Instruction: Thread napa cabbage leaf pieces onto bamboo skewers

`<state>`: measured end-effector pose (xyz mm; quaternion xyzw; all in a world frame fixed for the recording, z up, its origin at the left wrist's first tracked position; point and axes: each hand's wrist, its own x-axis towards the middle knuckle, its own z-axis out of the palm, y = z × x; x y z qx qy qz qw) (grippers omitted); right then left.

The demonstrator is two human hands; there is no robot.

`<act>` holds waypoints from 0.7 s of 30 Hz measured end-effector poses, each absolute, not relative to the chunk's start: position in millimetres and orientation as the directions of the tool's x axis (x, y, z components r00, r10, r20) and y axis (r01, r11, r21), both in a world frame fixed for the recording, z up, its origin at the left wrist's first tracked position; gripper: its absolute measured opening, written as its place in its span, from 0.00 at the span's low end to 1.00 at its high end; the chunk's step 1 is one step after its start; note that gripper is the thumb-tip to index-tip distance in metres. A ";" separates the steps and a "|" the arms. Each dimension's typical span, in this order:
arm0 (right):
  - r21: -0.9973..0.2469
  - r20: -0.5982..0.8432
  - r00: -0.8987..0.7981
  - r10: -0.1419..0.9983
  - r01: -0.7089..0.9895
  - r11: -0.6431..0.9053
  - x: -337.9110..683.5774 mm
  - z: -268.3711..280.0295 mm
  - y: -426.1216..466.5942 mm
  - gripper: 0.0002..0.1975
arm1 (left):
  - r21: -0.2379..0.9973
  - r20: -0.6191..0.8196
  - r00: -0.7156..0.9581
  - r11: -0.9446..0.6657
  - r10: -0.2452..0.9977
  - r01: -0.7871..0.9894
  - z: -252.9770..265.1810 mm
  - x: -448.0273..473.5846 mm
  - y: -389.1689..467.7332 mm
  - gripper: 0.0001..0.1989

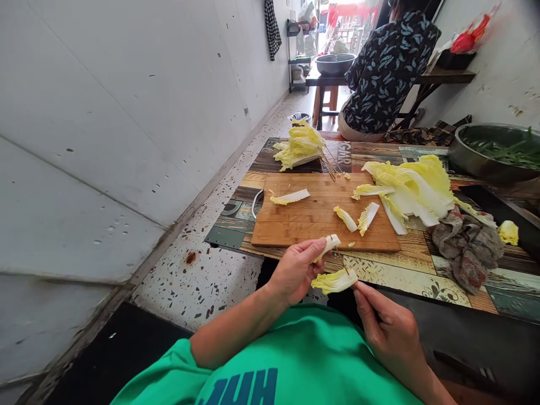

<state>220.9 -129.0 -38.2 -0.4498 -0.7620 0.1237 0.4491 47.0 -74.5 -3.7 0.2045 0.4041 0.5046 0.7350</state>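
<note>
My left hand (297, 269) pinches a small piece of napa cabbage leaf (332, 242), its white end pointing right. Between the fingers of my right hand (386, 320) is a thin wooden skewer (340, 256), gripped near its lower end. One cabbage piece (335, 281) is threaded on the skewer just above that grip. The skewer's tip reaches the piece in my left hand; whether it has gone through I cannot tell. Beyond my hands lies a wooden cutting board (307, 225) with loose cabbage pieces, among them a long strip (291, 197) and two short ones (368, 218).
Skewered cabbage (299, 147) is piled behind the board. Large cabbage leaves (415, 188) overlap its right side, near a crumpled rag (468, 244) and a metal bowl of greens (502, 152). A person in a patterned shirt (388, 67) sits ahead by another table. A wall (105, 112) runs along the left.
</note>
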 end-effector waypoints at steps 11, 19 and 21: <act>-0.532 0.582 -0.263 0.770 0.593 0.605 224.4 -36.9 -131.0 0.12 | 0.662 -0.480 0.279 0.552 0.832 -0.507 -4.1 43.0 -73.6 0.20; -0.509 0.625 -0.192 0.757 0.635 0.582 226.9 -36.2 -123.8 0.10 | 0.869 -0.346 0.234 0.404 0.909 -0.285 -20.1 46.9 -75.6 0.21; -0.516 0.630 -0.169 0.758 0.639 0.571 229.7 -38.9 -123.6 0.10 | 0.985 -0.142 0.057 0.147 0.988 -0.090 -22.9 36.2 -58.9 0.17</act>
